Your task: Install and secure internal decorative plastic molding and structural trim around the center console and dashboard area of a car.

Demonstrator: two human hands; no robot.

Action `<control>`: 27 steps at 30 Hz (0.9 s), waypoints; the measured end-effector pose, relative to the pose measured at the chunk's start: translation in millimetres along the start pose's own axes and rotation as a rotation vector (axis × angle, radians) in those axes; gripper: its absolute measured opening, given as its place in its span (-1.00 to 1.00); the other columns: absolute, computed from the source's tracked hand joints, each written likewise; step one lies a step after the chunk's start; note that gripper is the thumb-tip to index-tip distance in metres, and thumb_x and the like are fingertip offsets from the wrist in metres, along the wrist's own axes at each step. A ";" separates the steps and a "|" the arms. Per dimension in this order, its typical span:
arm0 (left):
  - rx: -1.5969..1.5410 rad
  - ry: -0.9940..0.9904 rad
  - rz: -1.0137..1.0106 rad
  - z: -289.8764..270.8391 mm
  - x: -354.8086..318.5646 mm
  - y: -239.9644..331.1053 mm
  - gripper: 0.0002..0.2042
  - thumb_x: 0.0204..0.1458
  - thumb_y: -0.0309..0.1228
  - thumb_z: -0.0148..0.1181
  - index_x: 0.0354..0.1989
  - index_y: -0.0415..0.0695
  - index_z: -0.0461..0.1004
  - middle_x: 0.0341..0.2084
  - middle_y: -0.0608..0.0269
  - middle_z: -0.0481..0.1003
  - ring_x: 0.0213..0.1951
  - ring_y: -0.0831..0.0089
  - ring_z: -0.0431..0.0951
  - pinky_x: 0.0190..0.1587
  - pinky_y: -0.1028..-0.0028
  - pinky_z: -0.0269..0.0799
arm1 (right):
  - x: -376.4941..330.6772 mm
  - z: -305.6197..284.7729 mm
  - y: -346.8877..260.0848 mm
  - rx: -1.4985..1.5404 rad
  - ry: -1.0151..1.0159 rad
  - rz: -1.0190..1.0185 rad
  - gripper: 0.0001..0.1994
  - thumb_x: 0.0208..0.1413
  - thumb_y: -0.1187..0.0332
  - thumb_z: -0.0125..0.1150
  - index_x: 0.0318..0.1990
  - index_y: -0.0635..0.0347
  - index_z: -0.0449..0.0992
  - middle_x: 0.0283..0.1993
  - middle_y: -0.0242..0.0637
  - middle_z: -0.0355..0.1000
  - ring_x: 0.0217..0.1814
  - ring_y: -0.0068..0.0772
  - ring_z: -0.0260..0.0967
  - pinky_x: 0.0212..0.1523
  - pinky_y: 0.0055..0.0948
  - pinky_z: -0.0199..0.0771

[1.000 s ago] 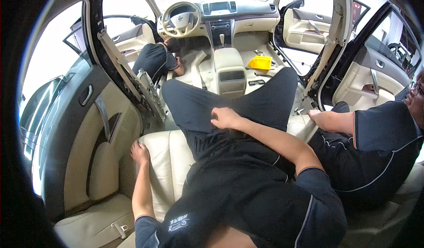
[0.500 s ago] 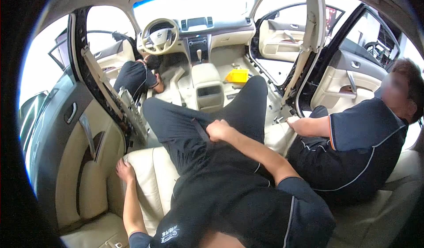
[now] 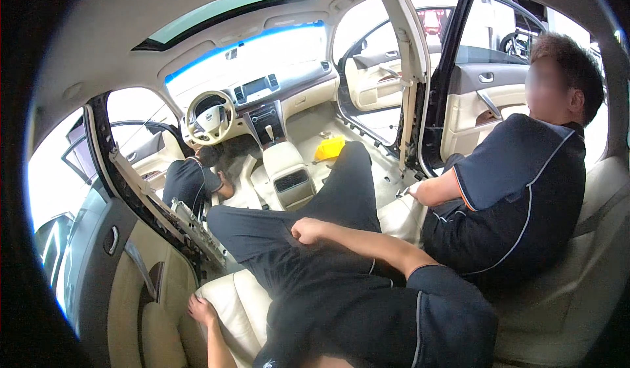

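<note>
I sit on the cream rear seat [image 3: 244, 302] of a car. My left hand [image 3: 202, 309] lies over the seat's left edge beside the rear door, fingers stretched out and holding nothing. My right hand [image 3: 308, 231] rests on the lap of my dark trousers [image 3: 289, 237], its fingers curled closed. Whatever may be inside that closed hand is hidden. Both my thighs spread toward the centre console [image 3: 287, 164] in front of me.
A person in a dark shirt [image 3: 512, 204] sits on the seat to my right. Another person [image 3: 190, 181] bends low at the front left doorway. A yellow container [image 3: 329, 148] lies on the stripped front floor. The left rear door [image 3: 131, 283] stands beside me.
My view has tilted up and turned to the right, bringing the sunroof into sight. My hands keep their places on the seat edge and lap. The person beside me sits with the head turned forward.
</note>
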State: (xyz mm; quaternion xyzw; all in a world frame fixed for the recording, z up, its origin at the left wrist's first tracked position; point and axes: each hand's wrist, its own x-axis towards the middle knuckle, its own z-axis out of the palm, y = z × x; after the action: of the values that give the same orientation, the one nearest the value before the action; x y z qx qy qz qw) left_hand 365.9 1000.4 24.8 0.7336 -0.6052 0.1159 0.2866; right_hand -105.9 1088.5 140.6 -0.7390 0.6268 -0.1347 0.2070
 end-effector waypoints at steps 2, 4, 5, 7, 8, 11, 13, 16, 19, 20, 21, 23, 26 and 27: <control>-0.014 -0.011 -0.008 -1.7 2.6 -0.2 -0.63 0.05 -0.29 -0.14 0.00 -0.13 0.40 0.00 0.11 0.41 0.07 0.13 0.33 0.12 0.09 0.16 | 7.1 6.0 9.0 -0.006 0.129 -0.085 -0.75 -0.18 0.40 0.19 -0.27 0.25 0.53 -0.25 -0.04 0.50 -0.15 -0.07 0.45 -0.16 -0.25 0.43; -0.031 -0.023 -0.026 -0.3 2.6 1.3 -0.63 0.04 -0.29 -0.14 -0.01 -0.13 0.41 -0.01 0.11 0.41 0.07 0.13 0.34 0.12 0.10 0.17 | 5.7 7.8 7.9 0.016 0.179 -0.067 -0.75 -0.18 0.41 0.18 -0.26 0.25 0.53 -0.23 -0.05 0.50 -0.13 -0.08 0.45 -0.14 -0.26 0.42; -0.030 0.003 -0.021 0.5 2.7 2.7 -0.63 0.03 -0.29 -0.14 -0.01 -0.13 0.41 -0.01 0.11 0.41 0.07 0.14 0.34 0.11 0.10 0.17 | 5.5 7.3 7.8 0.038 0.223 -0.051 -0.75 -0.17 0.41 0.18 -0.26 0.25 0.52 -0.22 -0.06 0.50 -0.11 -0.09 0.44 -0.13 -0.26 0.42; -0.026 0.032 -0.011 1.3 2.5 -1.7 -0.63 0.03 -0.30 -0.13 -0.01 -0.13 0.41 -0.01 0.12 0.41 0.06 0.14 0.35 0.11 0.11 0.17 | 6.8 10.8 9.6 0.090 0.270 -0.058 -0.74 -0.21 0.40 0.18 -0.28 0.23 0.54 -0.25 -0.08 0.51 -0.14 -0.10 0.46 -0.15 -0.27 0.44; -0.024 0.022 -0.007 4.1 2.6 -3.2 -0.63 0.02 -0.30 -0.13 -0.02 -0.13 0.42 -0.02 0.12 0.42 0.05 0.14 0.35 0.11 0.12 0.18 | 7.0 12.4 9.9 0.139 0.312 -0.065 -0.73 -0.26 0.38 0.17 -0.30 0.21 0.55 -0.27 -0.09 0.52 -0.17 -0.11 0.47 -0.17 -0.29 0.45; -0.012 0.050 -0.001 12.1 5.1 -9.7 -0.64 0.01 -0.32 -0.11 -0.04 -0.16 0.42 -0.04 0.11 0.43 0.03 0.13 0.37 0.09 0.13 0.19 | 8.0 15.4 6.4 0.144 0.340 -0.096 -0.77 -0.23 0.38 0.17 -0.33 0.23 0.53 -0.28 -0.09 0.51 -0.17 -0.10 0.47 -0.17 -0.28 0.45; -0.017 0.059 0.001 8.0 2.6 -3.0 -0.64 0.01 -0.32 -0.11 -0.04 -0.17 0.42 -0.06 0.09 0.43 0.02 0.12 0.37 0.10 0.13 0.18 | 4.2 15.2 2.0 0.142 0.406 -0.124 -0.80 -0.19 0.42 0.13 -0.34 0.24 0.51 -0.30 -0.07 0.50 -0.18 -0.07 0.46 -0.18 -0.24 0.44; -0.029 0.042 0.000 4.6 4.0 -2.1 -0.64 0.01 -0.32 -0.11 -0.05 -0.17 0.43 -0.07 0.09 0.43 0.01 0.12 0.36 0.11 0.13 0.17 | 10.9 13.1 -4.0 0.250 0.545 -0.144 -0.84 -0.13 0.48 0.06 -0.34 0.25 0.49 -0.32 -0.01 0.48 -0.19 0.00 0.44 -0.17 -0.16 0.40; -0.019 0.041 -0.043 9.4 4.0 -2.9 -0.64 0.02 -0.31 -0.12 -0.05 -0.17 0.43 -0.07 0.07 0.43 0.02 0.12 0.35 0.13 0.13 0.16 | 19.8 15.0 -14.3 0.219 0.580 -0.165 -0.85 -0.10 0.47 0.05 -0.34 0.25 0.48 -0.33 0.02 0.47 -0.19 0.03 0.43 -0.17 -0.14 0.39; -0.020 0.044 -0.043 9.7 4.0 -3.7 -0.64 0.02 -0.31 -0.12 -0.05 -0.17 0.43 -0.07 0.07 0.43 0.02 0.12 0.35 0.13 0.13 0.16 | 18.6 16.5 -16.5 0.227 0.575 -0.147 -0.85 -0.08 0.48 0.04 -0.33 0.26 0.48 -0.33 0.04 0.47 -0.19 0.05 0.42 -0.16 -0.13 0.39; -0.013 0.035 -0.044 7.4 2.0 -1.7 -0.64 0.03 -0.31 -0.13 -0.05 -0.17 0.43 -0.06 0.07 0.43 0.02 0.12 0.35 0.13 0.13 0.16 | 16.3 15.3 -19.6 0.224 0.577 -0.149 -0.85 -0.08 0.48 0.04 -0.33 0.26 0.48 -0.33 0.04 0.47 -0.19 0.05 0.42 -0.16 -0.13 0.39; -0.010 0.027 -0.049 6.4 2.4 0.1 -0.64 0.04 -0.30 -0.14 -0.05 -0.17 0.43 -0.06 0.07 0.43 0.02 0.12 0.35 0.13 0.13 0.15 | 14.5 13.8 -23.2 0.242 0.586 -0.195 -0.85 -0.09 0.49 0.05 -0.33 0.27 0.48 -0.33 0.03 0.47 -0.19 0.06 0.42 -0.16 -0.13 0.39; -0.005 -0.001 -0.049 4.6 3.7 0.2 -0.64 0.06 -0.30 -0.15 -0.03 -0.16 0.42 -0.04 0.07 0.42 0.04 0.12 0.35 0.14 0.13 0.15 | 15.8 21.3 -23.5 0.140 0.535 -0.288 -0.86 -0.10 0.50 0.08 -0.34 0.26 0.48 -0.34 0.01 0.48 -0.20 0.04 0.43 -0.18 -0.13 0.39; 0.011 -0.009 -0.060 2.7 3.1 2.6 -0.64 0.05 -0.30 -0.14 -0.02 -0.15 0.41 -0.04 0.08 0.42 0.04 0.13 0.35 0.13 0.12 0.16 | 12.6 20.4 -24.1 0.092 0.483 -0.312 -0.87 -0.11 0.50 0.09 -0.35 0.25 0.48 -0.34 0.00 0.48 -0.20 0.03 0.43 -0.19 -0.13 0.39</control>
State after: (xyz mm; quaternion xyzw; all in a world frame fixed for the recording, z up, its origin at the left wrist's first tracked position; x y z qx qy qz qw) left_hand 363.7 996.1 25.0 0.7535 -0.5835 0.1075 0.2832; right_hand -73.2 1082.0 133.4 -0.7628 0.5300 -0.3653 0.0616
